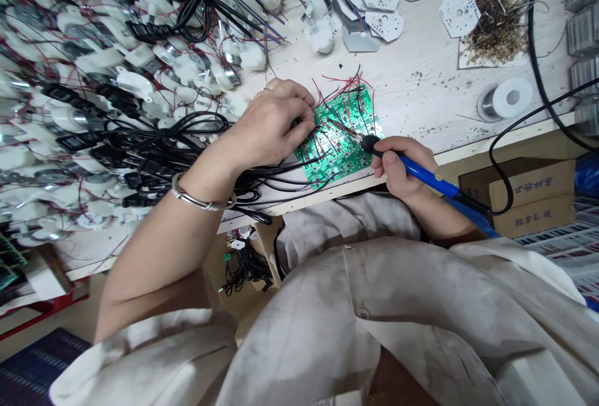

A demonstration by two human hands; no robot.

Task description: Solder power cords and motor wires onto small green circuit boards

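On the table (412, 66) lies the board (339, 151), under the iron (423, 175) in the grip of the right hand (399, 179); whether the left hand (274, 118) pinches anything cannot be told. Brief, steady contact seems best.

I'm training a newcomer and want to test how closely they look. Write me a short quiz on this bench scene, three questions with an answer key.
1. Multiple choice: what colour is the handle of the soldering iron in the right hand?
A) red
B) blue
C) yellow

2. True or false: the wire spool is to the right of the green circuit board.

3. Fill in the blank: the fingers of the left hand are at the ____ edge of the board, as the picture shows it.

Key: 1. B. 2. True. 3. Left.
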